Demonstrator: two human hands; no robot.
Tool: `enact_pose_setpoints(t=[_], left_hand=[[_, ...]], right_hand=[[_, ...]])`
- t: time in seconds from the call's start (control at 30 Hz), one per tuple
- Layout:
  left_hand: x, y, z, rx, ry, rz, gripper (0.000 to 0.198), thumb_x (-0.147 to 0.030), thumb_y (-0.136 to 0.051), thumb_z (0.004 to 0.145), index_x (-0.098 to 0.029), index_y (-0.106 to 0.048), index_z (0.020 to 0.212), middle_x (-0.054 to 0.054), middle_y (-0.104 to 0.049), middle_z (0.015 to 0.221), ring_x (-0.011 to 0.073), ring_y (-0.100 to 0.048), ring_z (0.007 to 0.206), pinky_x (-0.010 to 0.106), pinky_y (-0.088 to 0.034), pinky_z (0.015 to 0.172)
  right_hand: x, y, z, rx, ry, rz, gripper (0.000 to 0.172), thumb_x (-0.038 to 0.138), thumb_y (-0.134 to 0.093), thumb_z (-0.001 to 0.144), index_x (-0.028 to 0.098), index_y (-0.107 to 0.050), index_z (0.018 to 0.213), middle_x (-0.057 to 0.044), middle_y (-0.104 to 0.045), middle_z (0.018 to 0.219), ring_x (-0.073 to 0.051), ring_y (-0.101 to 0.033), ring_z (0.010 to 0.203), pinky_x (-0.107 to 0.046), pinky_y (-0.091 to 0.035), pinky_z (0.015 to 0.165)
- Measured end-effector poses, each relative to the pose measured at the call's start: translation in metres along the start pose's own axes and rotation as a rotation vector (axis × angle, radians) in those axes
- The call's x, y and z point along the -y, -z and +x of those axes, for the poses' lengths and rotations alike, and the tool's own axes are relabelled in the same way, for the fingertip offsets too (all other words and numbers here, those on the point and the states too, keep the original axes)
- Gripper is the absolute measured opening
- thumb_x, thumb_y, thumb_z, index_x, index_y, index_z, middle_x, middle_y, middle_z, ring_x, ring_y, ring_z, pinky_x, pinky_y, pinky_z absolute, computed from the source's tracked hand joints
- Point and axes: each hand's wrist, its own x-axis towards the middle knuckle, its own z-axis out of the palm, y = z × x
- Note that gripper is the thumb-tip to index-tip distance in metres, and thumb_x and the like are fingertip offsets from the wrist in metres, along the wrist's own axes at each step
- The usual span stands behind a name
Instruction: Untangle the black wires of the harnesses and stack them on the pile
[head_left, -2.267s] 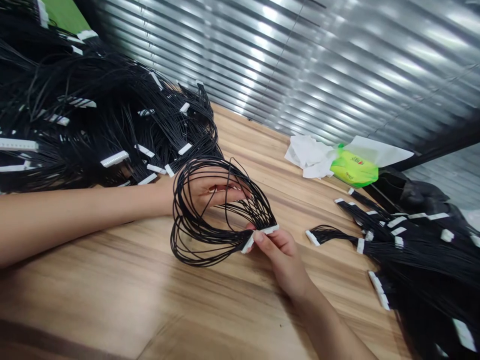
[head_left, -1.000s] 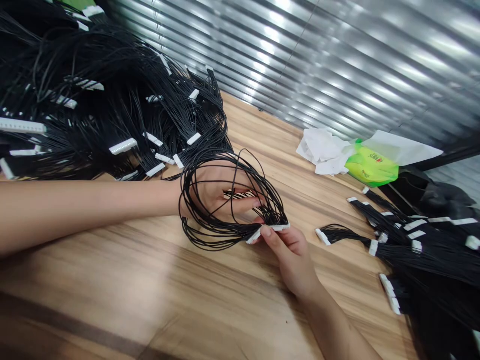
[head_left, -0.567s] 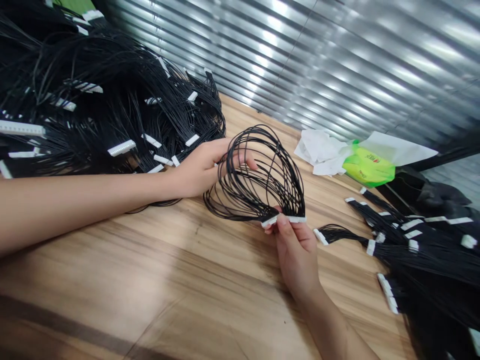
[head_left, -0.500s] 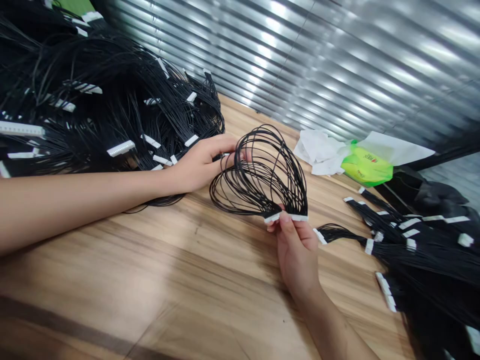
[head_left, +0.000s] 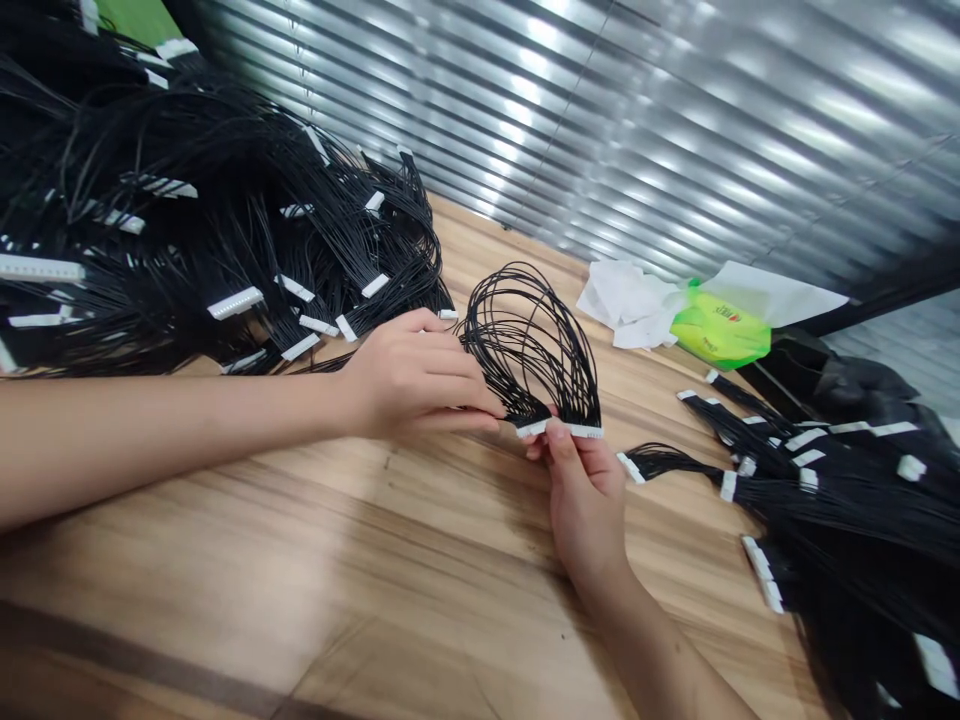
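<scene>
A looped black wire harness (head_left: pixel 551 335) with white connectors at both ends rises above the wooden table. My right hand (head_left: pixel 589 490) pinches the two white connectors side by side, thumb in front and fingers partly hidden behind. On the left of the loop, my left hand (head_left: pixel 420 375) has its fingers pressed together around the wires, fingertips close to the left connector. The exact grip of its thumb is partly hidden. Right beside my right hand, the white connector (head_left: pixel 631 467) of another harness lies on the table.
A large heap of black wire harnesses (head_left: pixel 247 220) covers the left side. More harnesses (head_left: pixel 847 510) lie piled at the right. White paper (head_left: pixel 630 303) and a green-yellow packet (head_left: pixel 720 328) sit by the corrugated metal wall (head_left: pixel 637 130). The wooden tabletop (head_left: pixel 360 590) spans the front.
My left hand has moved down and right along the loop, from its upper left side to the wires near the connectors. My right hand keeps its pinch. The view has shifted slightly.
</scene>
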Motion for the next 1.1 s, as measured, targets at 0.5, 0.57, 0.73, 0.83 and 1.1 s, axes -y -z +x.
enact_pose_setpoints(t=[0.5, 0.57, 0.73, 0.83, 1.1], left_hand=[[-0.0044, -0.005, 0.0043, 0.074, 0.058, 0.1, 0.013, -0.03, -0.058, 0.086, -0.025, -0.067, 0.077, -0.007, -0.067, 0.068, 0.0098, -0.057, 0.064, 0.026, -0.036, 0.059], [-0.0045, -0.0049, 0.0054, 0.077, 0.008, 0.17, 0.016, -0.03, -0.056, 0.086, -0.024, -0.066, 0.075, -0.007, -0.066, 0.065, 0.0095, -0.056, 0.062, 0.026, -0.036, 0.058], [-0.0042, -0.0024, 0.0051, 0.032, -0.193, 0.328, 0.018, -0.03, -0.055, 0.089, -0.023, -0.065, 0.076, -0.007, -0.066, 0.065, 0.0084, -0.059, 0.064, 0.024, -0.036, 0.053], [-0.0045, -0.0018, 0.006, 0.065, -0.207, 0.35, 0.02, -0.027, -0.051, 0.09, -0.022, -0.063, 0.074, -0.006, -0.064, 0.064, 0.0084, -0.057, 0.062, 0.024, -0.034, 0.05], [-0.0075, 0.0023, 0.0097, 0.126, -0.101, 0.015, 0.032, -0.033, -0.047, 0.088, -0.021, -0.05, 0.058, -0.003, -0.054, 0.054, 0.0112, -0.05, 0.053, 0.029, -0.036, 0.052]], right_hand=[[0.0042, -0.0018, -0.0022, 0.033, 0.086, -0.191, 0.016, 0.033, -0.064, 0.082, 0.019, -0.07, 0.078, 0.0, -0.069, 0.069, -0.013, -0.059, 0.066, -0.027, -0.047, 0.068], [0.0046, -0.0021, -0.0023, 0.034, 0.086, -0.208, 0.016, 0.033, -0.064, 0.082, 0.019, -0.069, 0.076, 0.0, -0.069, 0.069, -0.013, -0.059, 0.066, -0.027, -0.047, 0.069], [0.0033, -0.0031, -0.0019, 0.028, 0.094, -0.226, 0.019, 0.035, -0.063, 0.082, 0.018, -0.068, 0.073, 0.0, -0.068, 0.069, -0.014, -0.06, 0.066, -0.028, -0.048, 0.068], [0.0036, -0.004, -0.0027, 0.048, 0.085, -0.238, 0.018, 0.035, -0.064, 0.082, 0.018, -0.068, 0.076, -0.001, -0.068, 0.069, -0.015, -0.06, 0.067, -0.029, -0.049, 0.068], [0.0061, -0.003, -0.0037, 0.037, 0.054, -0.264, 0.024, 0.041, -0.064, 0.08, 0.018, -0.067, 0.075, -0.001, -0.066, 0.067, -0.017, -0.06, 0.068, -0.032, -0.048, 0.071]])
